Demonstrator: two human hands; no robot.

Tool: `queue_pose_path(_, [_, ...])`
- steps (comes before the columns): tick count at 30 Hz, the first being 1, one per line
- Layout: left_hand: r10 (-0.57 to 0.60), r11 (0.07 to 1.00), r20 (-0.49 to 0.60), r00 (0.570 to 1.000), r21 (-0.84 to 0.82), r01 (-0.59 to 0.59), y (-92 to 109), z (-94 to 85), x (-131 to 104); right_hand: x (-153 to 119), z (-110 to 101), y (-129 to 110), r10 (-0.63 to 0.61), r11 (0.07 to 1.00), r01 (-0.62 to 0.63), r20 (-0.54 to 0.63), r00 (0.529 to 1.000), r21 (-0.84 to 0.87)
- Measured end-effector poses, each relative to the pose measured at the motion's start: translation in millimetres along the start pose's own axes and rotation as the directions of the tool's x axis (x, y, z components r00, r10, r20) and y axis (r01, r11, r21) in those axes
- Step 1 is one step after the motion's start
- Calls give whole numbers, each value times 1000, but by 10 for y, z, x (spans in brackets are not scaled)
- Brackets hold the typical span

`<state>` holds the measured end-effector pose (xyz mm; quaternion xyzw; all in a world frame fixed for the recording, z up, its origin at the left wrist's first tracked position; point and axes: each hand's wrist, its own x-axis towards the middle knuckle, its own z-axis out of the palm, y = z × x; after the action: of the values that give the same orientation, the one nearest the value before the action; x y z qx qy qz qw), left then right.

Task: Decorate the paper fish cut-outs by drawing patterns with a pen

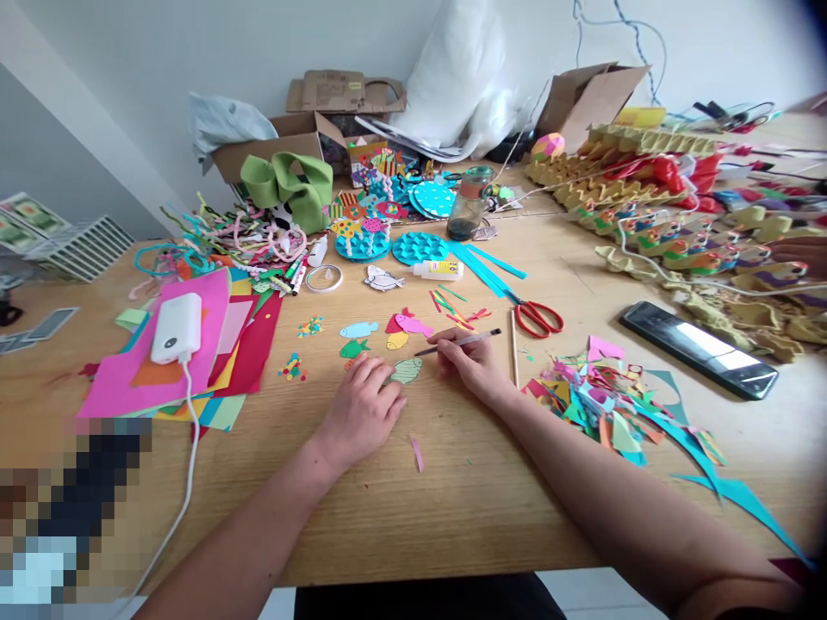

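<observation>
Back from near edge of surface [465,517], pale-green paper fish [407,370] lies flat w/ dk outline & stripes. L hand [365,400], fingers loosely bent, rests at its left end; R hand [470,360] grips slim pen [429,350]. Pink fish [413,325] beyond.

Fish cutouts [413,325] lie left of the scissors [525,306], with apparent egg cartons [572,185] behind the phone [701,349].

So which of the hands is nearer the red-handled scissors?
Right. The right hand, gripping a slim pen-like tool, is left of and slightly nearer the wearer than the scissors. The left hand is farther left, beyond the pale green fish.
</observation>
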<state>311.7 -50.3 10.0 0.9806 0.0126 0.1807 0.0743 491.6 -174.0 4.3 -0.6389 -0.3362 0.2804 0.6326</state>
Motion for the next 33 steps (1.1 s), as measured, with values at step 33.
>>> queue_pose_path(33, [-146, 980, -129, 981, -154, 125, -142, 33, 9, 51, -40, 21, 147, 988, -146, -14, 989, 54])
